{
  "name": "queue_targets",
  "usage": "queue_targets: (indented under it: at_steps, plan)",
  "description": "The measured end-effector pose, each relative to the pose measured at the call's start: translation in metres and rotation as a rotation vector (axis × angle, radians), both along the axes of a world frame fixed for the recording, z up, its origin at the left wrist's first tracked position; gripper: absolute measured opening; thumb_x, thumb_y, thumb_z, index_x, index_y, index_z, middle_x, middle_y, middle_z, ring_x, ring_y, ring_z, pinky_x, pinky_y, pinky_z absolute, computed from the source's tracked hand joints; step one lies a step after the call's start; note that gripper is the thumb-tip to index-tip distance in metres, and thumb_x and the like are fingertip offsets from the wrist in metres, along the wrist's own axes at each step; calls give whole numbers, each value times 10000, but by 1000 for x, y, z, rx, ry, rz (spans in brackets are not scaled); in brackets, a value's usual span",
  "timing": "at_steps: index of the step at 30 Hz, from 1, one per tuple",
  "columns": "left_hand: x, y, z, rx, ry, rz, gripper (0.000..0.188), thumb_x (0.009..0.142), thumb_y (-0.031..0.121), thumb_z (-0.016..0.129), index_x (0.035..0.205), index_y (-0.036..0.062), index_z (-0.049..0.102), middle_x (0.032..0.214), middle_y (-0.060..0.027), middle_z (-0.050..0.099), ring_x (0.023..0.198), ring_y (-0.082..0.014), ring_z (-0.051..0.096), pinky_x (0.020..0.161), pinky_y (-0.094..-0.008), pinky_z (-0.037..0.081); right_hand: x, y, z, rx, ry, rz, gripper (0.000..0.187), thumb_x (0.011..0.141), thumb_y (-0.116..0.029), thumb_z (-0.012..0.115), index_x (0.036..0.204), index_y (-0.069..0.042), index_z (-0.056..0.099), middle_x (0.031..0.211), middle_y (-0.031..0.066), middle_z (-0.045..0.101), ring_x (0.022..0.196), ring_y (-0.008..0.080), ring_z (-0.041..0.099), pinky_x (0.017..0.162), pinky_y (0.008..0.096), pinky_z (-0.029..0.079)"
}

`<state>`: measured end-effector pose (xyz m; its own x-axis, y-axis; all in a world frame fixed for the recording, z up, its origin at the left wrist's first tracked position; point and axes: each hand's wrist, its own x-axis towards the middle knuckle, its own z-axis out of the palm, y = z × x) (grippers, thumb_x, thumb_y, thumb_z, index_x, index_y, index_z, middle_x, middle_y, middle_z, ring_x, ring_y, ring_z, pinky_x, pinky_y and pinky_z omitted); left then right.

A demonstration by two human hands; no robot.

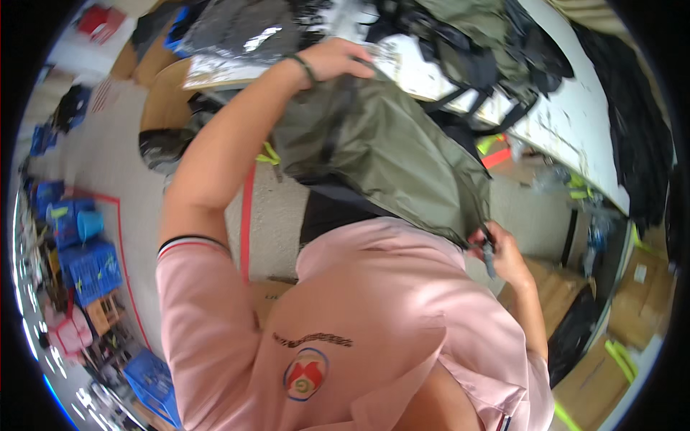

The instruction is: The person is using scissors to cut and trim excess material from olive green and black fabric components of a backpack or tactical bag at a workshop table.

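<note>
A large olive-green fabric bag (395,147) is stretched slantwise in front of my body, below the table's near edge. A dark strap or band runs across its left part. My left hand (334,61) grips its upper left edge beside the table, fingers curled over the cloth. At the lower right corner, close to my waist, my right hand (503,253) is closed on the bag's edge. A short dark grey piece (489,253) hangs at those fingers; whether it is a strap end or a tool I cannot tell.
On the white table (568,144) lie an olive backpack with black straps (467,43) and dark goods in clear plastic (244,32). Cardboard boxes (550,291) stand at the right. Blue crates (90,269) line the left, beyond red floor tape (248,215).
</note>
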<state>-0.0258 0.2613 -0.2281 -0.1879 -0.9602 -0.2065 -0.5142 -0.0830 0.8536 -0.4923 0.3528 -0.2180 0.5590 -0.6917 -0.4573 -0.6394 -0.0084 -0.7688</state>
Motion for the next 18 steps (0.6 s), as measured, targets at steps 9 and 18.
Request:
queue_targets:
  at_steps: [9, 18]
  plan:
    - [-101, 55, 15, -850, -307, -229, 271, 727, 196, 711, 956, 80, 624, 953, -99, 580, 906, -301, 542, 782, -407, 428, 8, 3, -10, -75, -26, -49, 119, 768, 26, 628, 860, -9, 561, 769, 94, 637, 724, 151, 614, 687, 295, 489]
    - [-211, 113, -25, -780, -252, -600, 264, 650, 188, 733, 887, 111, 647, 971, -66, 557, 989, -250, 511, 906, -407, 355, -2, -10, -3, 64, -157, -139, 147, 741, 4, 642, 851, -41, 556, 752, 17, 594, 711, 77, 540, 655, 246, 452]
